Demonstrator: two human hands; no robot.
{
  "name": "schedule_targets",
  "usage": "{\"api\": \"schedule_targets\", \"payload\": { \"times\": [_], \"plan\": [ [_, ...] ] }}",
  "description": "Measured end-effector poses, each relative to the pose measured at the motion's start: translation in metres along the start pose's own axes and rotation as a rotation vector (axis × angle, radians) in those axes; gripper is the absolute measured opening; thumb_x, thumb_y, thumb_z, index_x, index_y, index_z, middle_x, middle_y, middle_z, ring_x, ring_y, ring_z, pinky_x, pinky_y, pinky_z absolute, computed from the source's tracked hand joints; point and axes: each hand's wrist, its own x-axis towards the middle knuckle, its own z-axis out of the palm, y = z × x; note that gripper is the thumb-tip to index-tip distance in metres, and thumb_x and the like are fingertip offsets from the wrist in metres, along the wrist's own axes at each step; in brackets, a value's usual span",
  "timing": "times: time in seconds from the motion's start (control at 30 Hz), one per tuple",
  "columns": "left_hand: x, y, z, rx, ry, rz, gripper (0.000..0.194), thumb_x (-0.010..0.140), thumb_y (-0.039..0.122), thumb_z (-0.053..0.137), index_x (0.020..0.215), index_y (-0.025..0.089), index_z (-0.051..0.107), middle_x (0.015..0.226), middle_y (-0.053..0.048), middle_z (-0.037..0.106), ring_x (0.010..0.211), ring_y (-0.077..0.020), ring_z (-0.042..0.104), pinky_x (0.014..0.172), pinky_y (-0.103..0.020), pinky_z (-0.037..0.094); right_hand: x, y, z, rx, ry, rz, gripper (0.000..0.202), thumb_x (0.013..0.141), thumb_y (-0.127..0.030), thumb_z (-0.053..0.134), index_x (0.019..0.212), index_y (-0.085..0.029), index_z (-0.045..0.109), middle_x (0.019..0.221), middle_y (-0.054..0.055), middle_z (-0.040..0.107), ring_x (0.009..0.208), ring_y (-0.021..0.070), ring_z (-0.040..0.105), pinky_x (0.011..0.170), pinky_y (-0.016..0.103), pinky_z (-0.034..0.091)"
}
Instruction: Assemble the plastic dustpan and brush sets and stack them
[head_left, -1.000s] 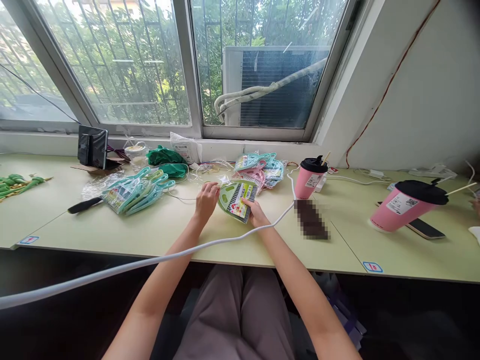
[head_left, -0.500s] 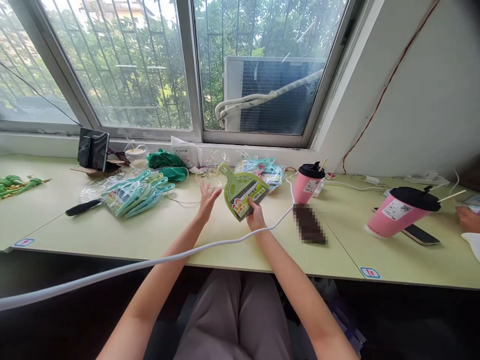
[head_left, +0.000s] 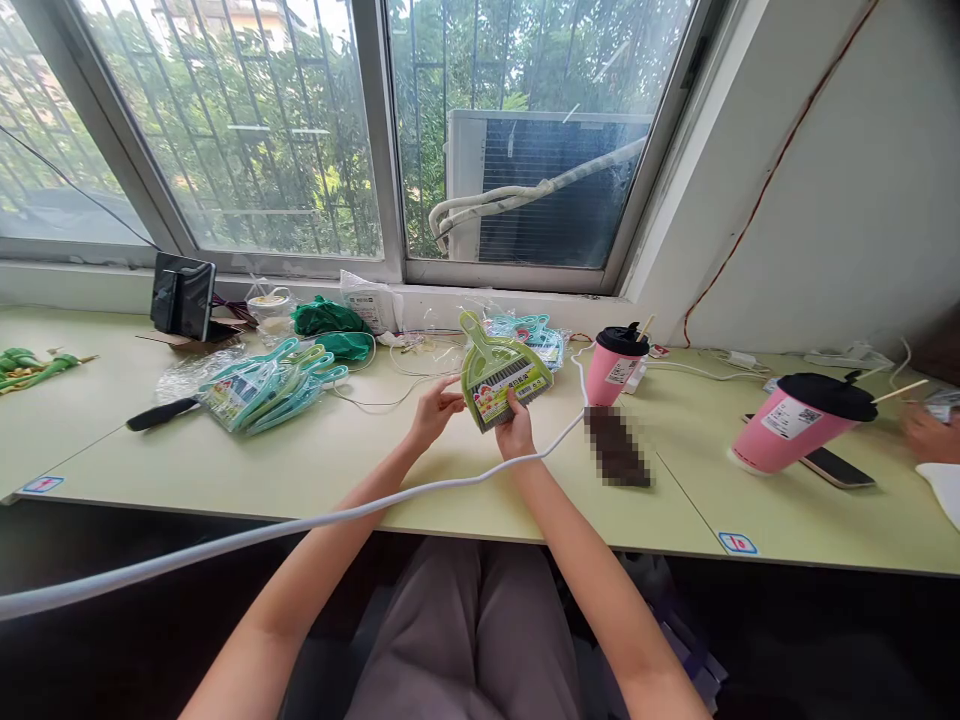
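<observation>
Here, head view: both hands meet at mid-desk, above the pale green table (head_left: 315, 470). The right hand (head_left: 516, 432) is closed round the lower edge of a green mini dustpan set (head_left: 496, 373), thumb on its label, holding it tilted up off the table w/ the handle pointing away toward the window. The left hand (head_left: 433, 408) is half curled, fingertips touching the dustpan set's left edge; not a full grip. A white cable (head_left: 315, 520) runs from lower left across the table, just under the right wrist, then up toward a pink cup (head_left: 616, 366) w/ black lid, right of the set. Behind the set lies a pile of bagged blue sets (head_left: 532, 335). To the left, a fan of teal sets (head_left: 270, 385) lies flat, w/ a black handle (head_left: 154, 413) beside it. Far right: a second, bigger pink cup (head_left: 799, 422), a phone (head_left: 836, 468) under it, & another person's hand (head_left: 928, 435) at the frame edge. A blurred dark patch (head_left: 616, 447) sits near the right forearm.
</observation>
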Motion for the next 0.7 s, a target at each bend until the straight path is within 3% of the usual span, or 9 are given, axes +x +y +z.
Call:
{"api": "schedule_targets", "payload": {
  "times": [0.2,0.3,0.4,0.47,0.6,0.7],
  "plan": [
    [-0.005,-0.008,0.006,0.191,-0.22,-0.027,0.053,0.07,0.022,0.073,0.121,0.014,0.061,0.081,-0.007,0.076,0.075,-0.0215,0.07,0.074,-0.034,0.054,-0.005,-0.007,0.003,-0.022,-0.109,-0.008,0.033,0.084,-0.028,0.064,0.116,-0.021,0.061,0.11,0.004,0.073,0.102,0.0162,0.068,0.097,0.036,0.053],
    [-0.003,0.0,-0.013,0.184,-0.364,-0.029,0.054,0.067,0.021,0.078,0.118,0.017,0.064,0.101,-0.01,0.075,0.1,-0.0264,0.067,0.09,-0.039,0.05,-0.006,-0.011,0.004,-0.023,-0.129,0.013,0.03,0.082,-0.024,0.065,0.112,-0.021,0.062,0.108,0.003,0.074,0.102,0.0165,0.068,0.097,0.037,0.053],
    [0.004,0.011,-0.044,0.097,-0.547,-0.104,0.058,0.062,0.017,0.082,0.118,0.022,0.067,0.125,-0.011,0.067,0.126,-0.0294,0.054,0.105,-0.042,0.041,-0.006,-0.017,0.004,-0.046,-0.115,0.02,0.025,0.08,-0.021,0.064,0.105,-0.021,0.064,0.105,0.002,0.075,0.103,0.0168,0.068,0.098,0.038,0.053],
    [0.009,0.017,-0.061,-0.036,-0.463,-0.161,0.054,0.067,0.018,0.079,0.119,0.022,0.067,0.131,-0.012,0.063,0.131,-0.0296,0.049,0.108,-0.042,0.037,-0.004,-0.022,0.003,-0.087,-0.135,0.039,0.017,0.081,-0.02,0.061,0.097,-0.024,0.067,0.105,0.002,0.075,0.104,0.0168,0.068,0.099,0.038,0.051],
    [0.014,0.028,-0.073,-0.45,-0.062,-0.109,0.05,0.083,0.049,0.063,0.124,0.022,0.062,0.138,-0.012,0.057,0.132,-0.0274,0.048,0.107,-0.042,0.038,-0.001,-0.02,0.0,-0.2,-0.201,0.174,0.013,0.08,-0.018,0.059,0.085,-0.026,0.068,0.097,0.004,0.077,0.097,0.018,0.072,0.096,0.037,0.053],
    [0.009,0.034,-0.064,-0.563,-0.008,-0.1,0.065,0.084,0.07,0.046,0.124,0.02,0.06,0.129,-0.013,0.063,0.126,-0.0289,0.053,0.101,-0.045,0.044,-0.006,-0.01,0.0,-0.244,-0.255,0.322,0.019,0.072,-0.016,0.071,0.09,-0.02,0.067,0.089,0.004,0.077,0.089,0.0226,0.073,0.091,0.043,0.058]
  ]
}}
